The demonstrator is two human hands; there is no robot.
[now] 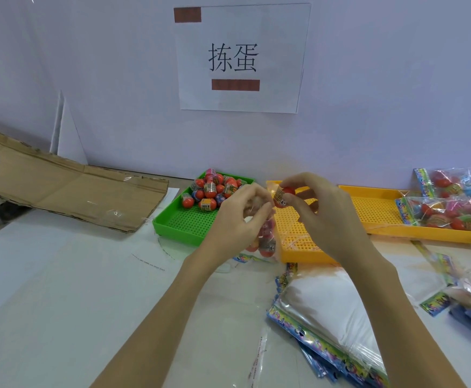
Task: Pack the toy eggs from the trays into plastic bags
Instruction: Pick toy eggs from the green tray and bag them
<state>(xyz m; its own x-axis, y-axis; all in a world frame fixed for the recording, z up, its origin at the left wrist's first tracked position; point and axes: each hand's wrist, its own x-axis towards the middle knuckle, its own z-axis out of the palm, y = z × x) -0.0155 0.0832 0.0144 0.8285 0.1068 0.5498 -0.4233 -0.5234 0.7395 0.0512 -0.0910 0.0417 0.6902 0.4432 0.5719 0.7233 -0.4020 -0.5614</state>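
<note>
My left hand (pixel 238 219) grips the mouth of a clear plastic bag (pixel 266 236) that hangs below it, with several toy eggs inside near the bottom. My right hand (pixel 321 214) pinches a red toy egg (pixel 282 196) with a printed label, held right at the bag's opening. A green tray (pixel 184 222) behind my left hand holds a pile of red, pink and blue eggs (pixel 212 190) in its far corner. A yellow tray (pixel 298 242) lies under my right hand.
A second yellow tray (pixel 382 219) on the right carries filled bags of eggs (pixel 452 203). A stack of flat empty bags (pixel 329 317) with colourful headers lies at the front right. Flattened cardboard (pixel 60 189) lies at the left against the wall.
</note>
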